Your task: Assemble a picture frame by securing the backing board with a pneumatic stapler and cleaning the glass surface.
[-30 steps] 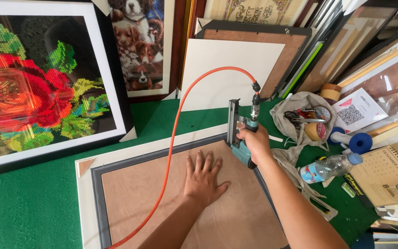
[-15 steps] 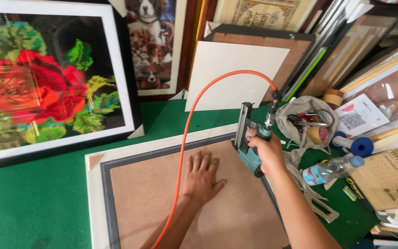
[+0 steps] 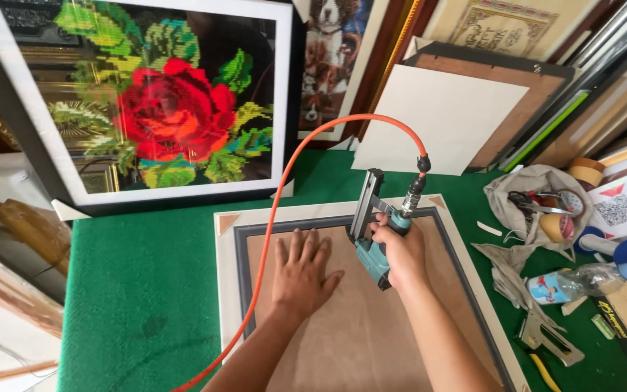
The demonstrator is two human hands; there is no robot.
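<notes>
While the left hand [image 3: 300, 272] lies spread on the backing board [image 3: 357, 334], the right hand's [image 3: 400, 254] grip clasps the staple gun [image 3: 373, 232] beside cluttered tools [image 3: 546, 218].

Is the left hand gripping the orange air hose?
No: the left hand lies flat, fingers spread, on the brown backing board, while the orange hose runs past it to the tool in the right hand.

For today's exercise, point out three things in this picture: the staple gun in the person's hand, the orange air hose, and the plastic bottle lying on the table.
staple gun [image 3: 369, 255], head view, on its teal body.
orange air hose [image 3: 273, 218], head view, on its rising stretch.
plastic bottle [image 3: 582, 279], head view, on its clear middle.
</notes>
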